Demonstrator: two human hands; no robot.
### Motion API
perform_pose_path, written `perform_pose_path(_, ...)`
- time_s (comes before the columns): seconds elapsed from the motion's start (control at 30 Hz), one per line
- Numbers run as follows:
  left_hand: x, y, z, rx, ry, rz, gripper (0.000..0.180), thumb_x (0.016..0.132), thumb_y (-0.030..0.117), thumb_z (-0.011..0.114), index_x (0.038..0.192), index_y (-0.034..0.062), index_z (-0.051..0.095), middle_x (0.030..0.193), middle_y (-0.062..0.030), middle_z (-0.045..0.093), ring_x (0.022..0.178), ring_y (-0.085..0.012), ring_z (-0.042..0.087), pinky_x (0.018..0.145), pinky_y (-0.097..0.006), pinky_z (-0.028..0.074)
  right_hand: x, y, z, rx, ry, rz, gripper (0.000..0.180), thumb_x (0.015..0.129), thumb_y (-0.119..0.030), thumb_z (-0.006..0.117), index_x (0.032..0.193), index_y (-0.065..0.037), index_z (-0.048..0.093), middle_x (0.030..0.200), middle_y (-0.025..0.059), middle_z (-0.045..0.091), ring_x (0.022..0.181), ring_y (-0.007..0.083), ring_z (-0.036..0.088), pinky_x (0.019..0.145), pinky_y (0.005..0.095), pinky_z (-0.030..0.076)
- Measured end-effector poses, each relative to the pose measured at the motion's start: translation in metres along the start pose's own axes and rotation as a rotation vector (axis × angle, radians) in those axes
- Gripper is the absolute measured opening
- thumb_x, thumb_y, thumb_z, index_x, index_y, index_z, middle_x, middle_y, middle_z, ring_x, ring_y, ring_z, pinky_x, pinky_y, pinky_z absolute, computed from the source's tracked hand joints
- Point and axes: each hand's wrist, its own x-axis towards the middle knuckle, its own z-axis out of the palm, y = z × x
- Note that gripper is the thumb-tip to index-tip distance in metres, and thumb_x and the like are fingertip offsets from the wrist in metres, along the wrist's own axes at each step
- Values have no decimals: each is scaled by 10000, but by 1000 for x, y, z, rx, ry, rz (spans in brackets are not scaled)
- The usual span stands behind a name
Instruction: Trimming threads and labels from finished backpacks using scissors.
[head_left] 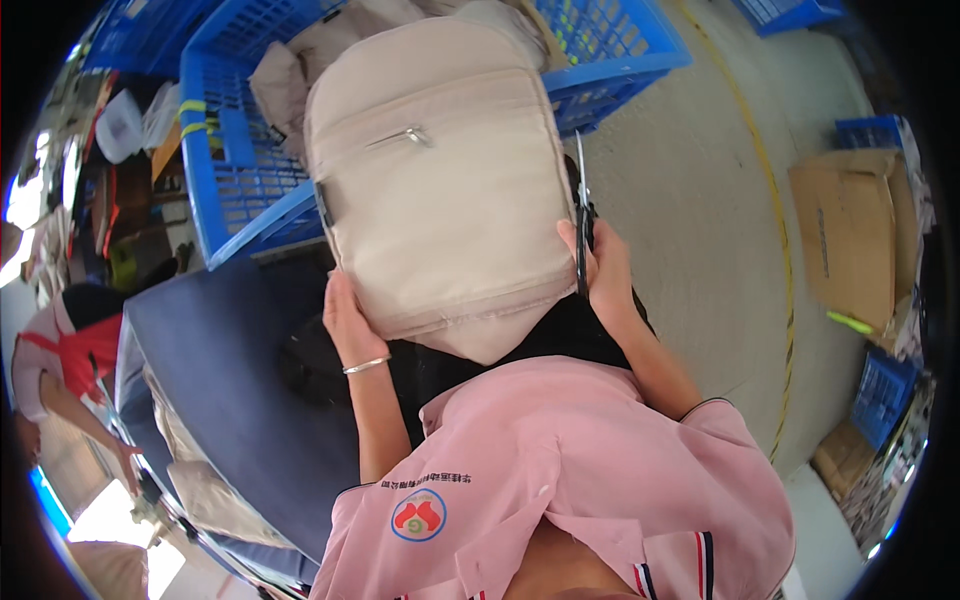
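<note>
A beige fabric bag, backpack-shaped with a rounded top and a short zipper [405,136] across its front, rests in front of me against a blue crate. This backpack [450,220] has a rough seam with loose threads along its near edge. My left hand [350,318] grips its lower left corner, the fingers partly hidden beneath it. In my right hand [605,268] is a pair of scissors [584,215] with black handles, blades pointing away from me. The thumb of that hand lies close to the backpack's right edge.
The blue plastic crate [225,215] holds more beige fabric pieces [285,90]. Left of me is a dark blue covered surface [235,350], and beyond it another person in a red apron [85,355] bends over. Cardboard box [850,230] and blue crates stand right, past a yellow floor line [765,165].
</note>
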Motion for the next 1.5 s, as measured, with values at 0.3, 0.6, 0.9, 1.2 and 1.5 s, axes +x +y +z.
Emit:
perform_pose_path(0.3, -35, 107, 24, 155, -110, 529, 152, 961, 74, 617, 1029, -46, 683, 935, -8, 652, 832, -48, 541, 758, -182, 424, -21, -5, 1, 349, -175, 39, 507, 970, -501, 550, 968, 6, 551, 659, 65, 559, 453, 103, 506, 427, 237, 390)
perform_pose_path(0.6, -72, 296, 7, 860, -686, 1129, 129, 822, 84, 668, 860, -38, 675, 836, -82, 618, 744, -172, 550, 668, -282, 419, 15, -14, -62, 467, 113, -320, 364, 1004, -380, 546, 1024, -17, 567, 774, 62, 614, 611, 100, 575, 550, 241, 444)
perform_pose_path(0.9, 34, 230, 141, 999, -1019, 1234, 143, 893, 119, 639, 943, -10, 678, 849, -50, 613, 811, -192, 540, 785, -272, 427, 27, -42, -66, 1108, -250, -345, 430, 977, -454, 568, 1007, -28, 614, 942, 55, 651, 843, 116, 591, 757, 272, 478)
perform_pose_path(1.2, 75, 137, 190, 877, -972, 824, 167, 834, 193, 726, 923, 53, 713, 827, -51, 616, 797, -147, 558, 745, -278, 456, 59, -52, -120, 390, -132, -248, 384, 971, -410, 593, 995, -28, 617, 919, 43, 653, 777, 105, 591, 707, 273, 482)
perform_pose_path(1.5, 77, 122, 194, 820, -980, 789, 155, 789, 162, 737, 883, 43, 705, 856, -70, 622, 787, -162, 588, 718, -286, 474, 83, -111, -113, -793, -248, -816, 558, 757, -475, 770, 976, -11, 549, 963, 141, 610, 914, 345, 608, 745, 433, 479)
